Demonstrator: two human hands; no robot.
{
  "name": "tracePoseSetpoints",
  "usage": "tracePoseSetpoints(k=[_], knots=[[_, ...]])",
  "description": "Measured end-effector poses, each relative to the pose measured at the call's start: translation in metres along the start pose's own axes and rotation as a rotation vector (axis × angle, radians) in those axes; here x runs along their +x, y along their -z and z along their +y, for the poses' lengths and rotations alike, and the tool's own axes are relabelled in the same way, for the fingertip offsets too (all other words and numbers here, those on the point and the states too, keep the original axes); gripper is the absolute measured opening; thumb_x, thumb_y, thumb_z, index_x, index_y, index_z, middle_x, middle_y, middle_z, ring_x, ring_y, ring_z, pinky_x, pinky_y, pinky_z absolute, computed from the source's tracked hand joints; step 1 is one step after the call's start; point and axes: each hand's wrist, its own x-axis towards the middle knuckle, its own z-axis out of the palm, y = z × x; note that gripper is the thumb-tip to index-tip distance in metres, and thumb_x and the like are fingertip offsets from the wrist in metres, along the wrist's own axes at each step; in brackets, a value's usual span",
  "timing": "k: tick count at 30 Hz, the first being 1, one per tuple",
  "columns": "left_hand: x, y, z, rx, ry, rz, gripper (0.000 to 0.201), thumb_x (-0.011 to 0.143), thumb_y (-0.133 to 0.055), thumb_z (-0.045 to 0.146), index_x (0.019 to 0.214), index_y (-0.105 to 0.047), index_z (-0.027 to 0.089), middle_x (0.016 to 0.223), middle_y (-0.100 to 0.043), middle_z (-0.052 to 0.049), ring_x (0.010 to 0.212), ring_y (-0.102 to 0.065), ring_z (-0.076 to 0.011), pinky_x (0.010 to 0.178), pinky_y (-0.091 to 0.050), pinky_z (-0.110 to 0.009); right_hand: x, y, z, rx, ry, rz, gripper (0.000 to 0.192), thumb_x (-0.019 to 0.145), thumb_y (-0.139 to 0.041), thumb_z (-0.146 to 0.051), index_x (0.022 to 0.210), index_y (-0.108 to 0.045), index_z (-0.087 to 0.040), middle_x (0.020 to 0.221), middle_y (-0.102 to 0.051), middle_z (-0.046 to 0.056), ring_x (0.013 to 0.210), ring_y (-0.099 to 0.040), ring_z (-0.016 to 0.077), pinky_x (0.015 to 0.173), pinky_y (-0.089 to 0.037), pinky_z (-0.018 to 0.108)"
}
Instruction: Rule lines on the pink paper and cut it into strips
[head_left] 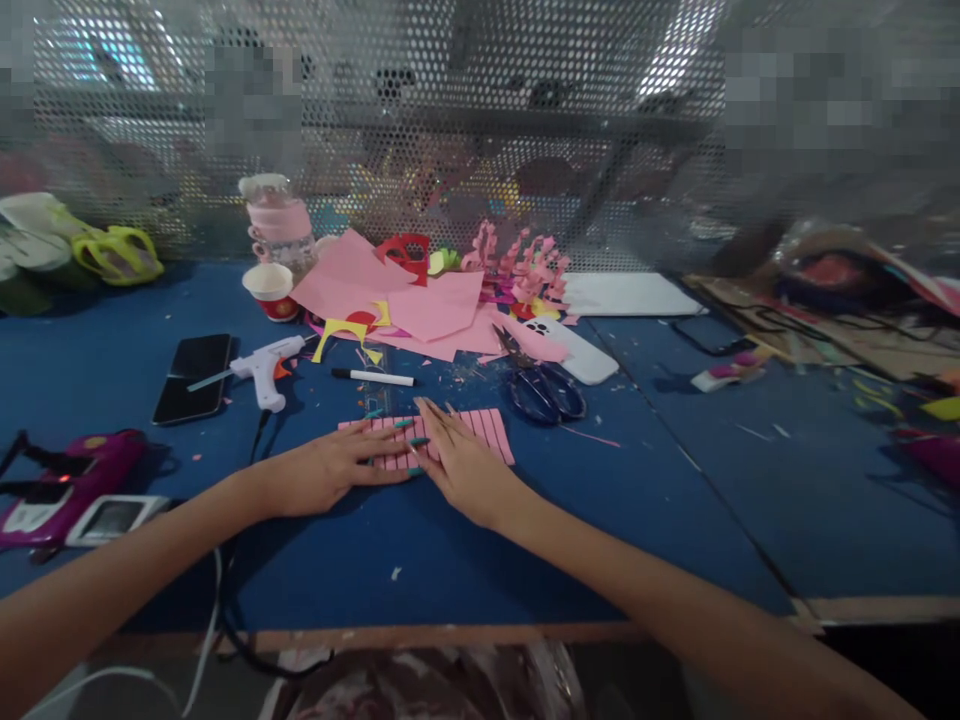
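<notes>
Left hand point(330, 472) and right hand point(476, 470) resting on lined pink paper point(493, 435).
Head view: left fingers spread, right fingers extended; paper beneath both, marker point(375, 377) beyond them, scissors point(544, 393) beyond and rightward of the right hand.

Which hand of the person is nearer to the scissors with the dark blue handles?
Right. The right hand is to the left of the scissors and lower in the picture, not touching them. The left hand is farther away, on the right hand's other side.
</notes>
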Motion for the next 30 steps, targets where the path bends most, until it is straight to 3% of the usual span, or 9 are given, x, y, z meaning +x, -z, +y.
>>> tracePoseSetpoints(k=[6,11,16,30], knots=[[-0.001,0.005,0.002,0.055,0.028,-0.017,0.077,0.069,-0.040,-0.008,0.135,-0.041,0.033,0.153,-0.014,-0.007,0.138,-0.020,-0.0297,0.106,-0.030,-0.051,-0.001,0.010,-0.004,-0.005,-0.018,-0.086,0.057,0.096,-0.022,-0.036,0.143,-0.020,-0.004,0.147,-0.031,0.018,0.138,-0.023,0.0220,0.111,-0.028,0.045],[-0.002,0.002,0.001,0.066,0.022,0.018,0.080,0.068,-0.041,-0.009,0.135,-0.039,0.034,0.154,-0.012,-0.005,0.139,-0.019,-0.0289,0.105,-0.033,-0.049,-0.004,0.010,-0.007,-0.079,-0.047,-0.100,0.064,0.094,-0.023,-0.046,0.143,-0.024,-0.005,0.149,-0.024,0.017,0.140,-0.014,0.0237,0.112,-0.021,0.050],[-0.004,0.002,-0.001,0.045,0.024,0.027,0.080,0.068,-0.040,-0.010,0.135,-0.040,0.034,0.154,-0.010,-0.005,0.139,-0.018,-0.0297,0.106,-0.031,-0.051,-0.004,0.011,-0.010,-0.101,-0.087,-0.112,0.068,0.094,-0.019,-0.050,0.141,-0.027,-0.002,0.148,-0.026,0.018,0.139,-0.015,0.0238,0.113,-0.021,0.047],[-0.003,0.006,-0.001,0.013,0.044,-0.035,0.089,0.065,-0.035,-0.014,0.137,-0.034,0.039,0.154,-0.005,-0.002,0.138,-0.014,-0.0316,0.105,-0.026,-0.058,-0.003,0.012,-0.016,-0.163,-0.144,-0.147,0.063,0.096,-0.016,-0.043,0.141,-0.026,-0.001,0.149,-0.021,0.016,0.140,-0.012,0.0222,0.113,-0.018,0.044]])
